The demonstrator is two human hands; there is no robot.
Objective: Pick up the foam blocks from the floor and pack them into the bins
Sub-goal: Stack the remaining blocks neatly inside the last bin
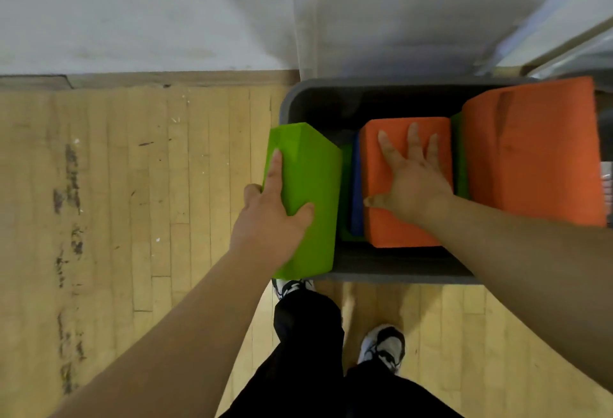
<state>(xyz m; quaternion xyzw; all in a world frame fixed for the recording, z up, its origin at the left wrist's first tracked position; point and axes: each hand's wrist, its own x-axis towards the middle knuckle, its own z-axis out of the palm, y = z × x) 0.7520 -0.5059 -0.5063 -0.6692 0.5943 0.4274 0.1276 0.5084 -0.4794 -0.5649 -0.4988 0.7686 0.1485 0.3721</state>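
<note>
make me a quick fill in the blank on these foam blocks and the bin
1. The left hand grips the green rectangular foam block at the dark grey plastic bin's ____ end.
2. The right hand rests flat on the small orange foam block, which sits ____ the bin.
3. The thin foam slab against that block's left side is coloured ____.
Missing: left; inside; blue

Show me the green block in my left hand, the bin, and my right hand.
green block (313, 172), head view, on its broad upper face.
bin (398, 272), head view, on its near rim.
right hand (411, 182), head view, on the back of the hand.
</note>
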